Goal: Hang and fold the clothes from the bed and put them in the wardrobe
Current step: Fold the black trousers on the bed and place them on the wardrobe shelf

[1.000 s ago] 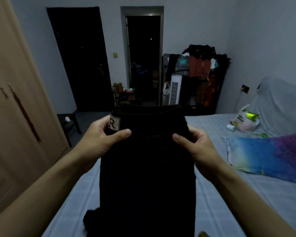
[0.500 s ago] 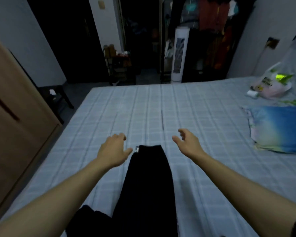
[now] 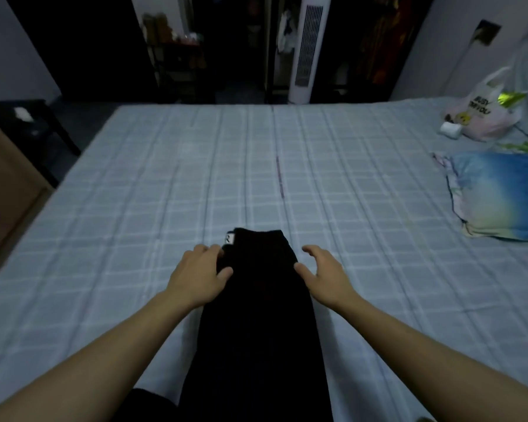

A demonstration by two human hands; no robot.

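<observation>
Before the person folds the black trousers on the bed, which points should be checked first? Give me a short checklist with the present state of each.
1. Black trousers lie flat on the bed, waistband away from the person: ok.
2. Left hand touches the waistband edge, thumb on the cloth: ok.
3. Right hand has a grip on the cloth: not ok, fingers spread, at the edge.
4. Free sheet beyond the waistband for folding: ok.
5. Pillow and plastic bag lie apart from the trousers: ok.
6. Legs are aligned at the hem: cannot tell, out of view.
</observation>
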